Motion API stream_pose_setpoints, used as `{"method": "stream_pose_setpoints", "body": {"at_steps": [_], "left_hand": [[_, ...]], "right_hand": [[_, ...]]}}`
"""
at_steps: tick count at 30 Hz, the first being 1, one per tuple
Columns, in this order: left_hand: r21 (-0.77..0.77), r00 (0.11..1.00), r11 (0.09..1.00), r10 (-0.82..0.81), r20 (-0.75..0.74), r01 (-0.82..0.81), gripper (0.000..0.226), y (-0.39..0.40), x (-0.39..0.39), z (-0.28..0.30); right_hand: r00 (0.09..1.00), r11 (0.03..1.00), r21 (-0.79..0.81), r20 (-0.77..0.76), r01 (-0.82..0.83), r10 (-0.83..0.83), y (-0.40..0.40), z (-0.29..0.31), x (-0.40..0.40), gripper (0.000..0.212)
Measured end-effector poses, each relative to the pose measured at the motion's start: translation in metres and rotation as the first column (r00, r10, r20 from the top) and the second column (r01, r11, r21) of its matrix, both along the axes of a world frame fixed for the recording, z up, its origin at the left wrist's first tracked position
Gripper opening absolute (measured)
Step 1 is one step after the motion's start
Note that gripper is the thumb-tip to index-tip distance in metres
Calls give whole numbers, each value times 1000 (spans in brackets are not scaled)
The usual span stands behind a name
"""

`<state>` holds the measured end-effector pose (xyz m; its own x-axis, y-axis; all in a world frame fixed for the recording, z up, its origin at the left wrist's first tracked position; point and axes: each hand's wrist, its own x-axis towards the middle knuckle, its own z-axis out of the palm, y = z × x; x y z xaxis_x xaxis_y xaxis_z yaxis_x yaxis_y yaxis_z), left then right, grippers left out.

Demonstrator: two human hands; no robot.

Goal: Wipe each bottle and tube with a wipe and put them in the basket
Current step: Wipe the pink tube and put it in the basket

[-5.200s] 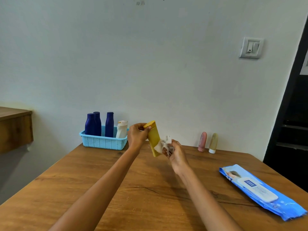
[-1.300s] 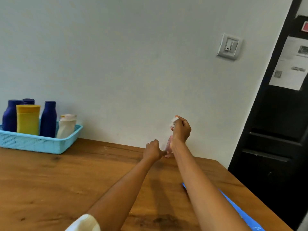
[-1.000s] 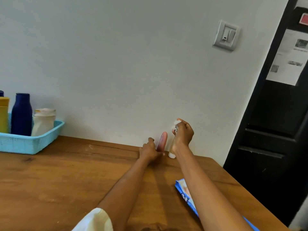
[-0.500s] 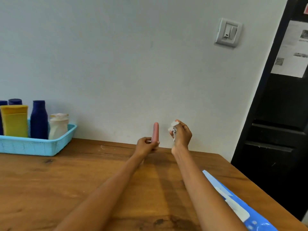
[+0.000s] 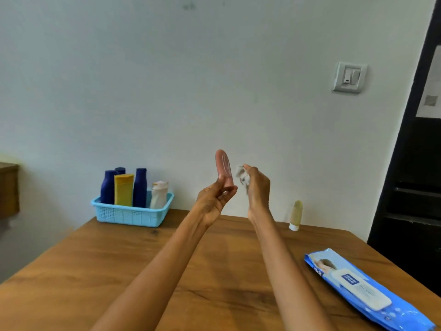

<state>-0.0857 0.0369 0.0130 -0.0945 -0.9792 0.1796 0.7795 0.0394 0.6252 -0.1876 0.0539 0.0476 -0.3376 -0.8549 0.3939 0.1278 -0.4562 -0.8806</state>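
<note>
At the left, the blue basket [image 5: 133,213] stands on the table [image 5: 95,271] by the wall, already holding bottles. Mid-frame, the left hand [image 5: 214,201] pinches the pink tube [image 5: 224,168] at its lower end, upright in the air; it looks light, soft and likely slick, so a low grip suits. Just beside it, the right hand [image 5: 256,187] curls around a crumpled wipe [image 5: 242,176], though blur hides details. The beige tube [image 5: 296,215] waits upright farther right, near the wipes pack [image 5: 358,287]. Nothing blocks the basket.

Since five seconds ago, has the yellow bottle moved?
Yes. The yellow bottle was then held in the left hand, in front of the basket; it now stands inside the basket, among the blue bottles.
</note>
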Motion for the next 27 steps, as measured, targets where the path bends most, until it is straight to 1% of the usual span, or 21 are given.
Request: {"method": "stream_pose_setpoints", "body": {"at_steps": [2, 5, 9, 12, 14, 16, 18, 21, 24, 25, 27], "left_hand": [[-25, 1000, 1000, -11, -24, 10, 27, 6, 8, 6], [-26, 1000, 1000, -17, -9, 16, 27, 13, 18, 11], [-8, 999, 999, 36, 35, -35, 26, 14, 31, 18], [26, 995, 998, 62, 78, -65, 20, 14, 32, 21], [34, 994, 996, 78, 76, -81, 15, 13, 32, 24], [30, 994, 996, 87, 64, -89, 13, 12, 34, 26], [39, 995, 996, 73, 71, -76, 15, 12, 36, 27], [61, 993, 998, -16, 114, 9, 23, 15, 36, 25], [81, 988, 993, -96, 125, 86, 23, 19, 31, 26], [76, 987, 993, -97, 125, 88, 20, 19, 30, 27], [59, 991, 996, -68, 111, 62, 14, 17, 29, 28]], "right_hand": [[994, 999, 3, -105, -42, 42, 3, 4, 14, 23], [964, 998, -40, -264, -43, 31, 6, 4, 26, 27], [929, 987, -156, -361, 29, -85, 9, 4, 32, 22], [866, 955, -276, -445, 109, -228, 11, 6, 36, 19], [819, 928, -353, -495, 116, -290, 13, 7, 40, 18], [783, 923, -369, -540, 108, -308, 14, 7, 43, 17], [779, 930, -345, -547, 125, -308, 13, 7, 39, 15], [798, 922, -339, -495, 187, -344, 11, 5, 31, 14], [804, 874, -426, -421, 233, -419, 13, 5, 29, 15], [796, 857, -462, -420, 227, -437, 15, 6, 31, 15], [744, 836, -516, -483, 185, -462, 16, 6, 33, 14]]}}
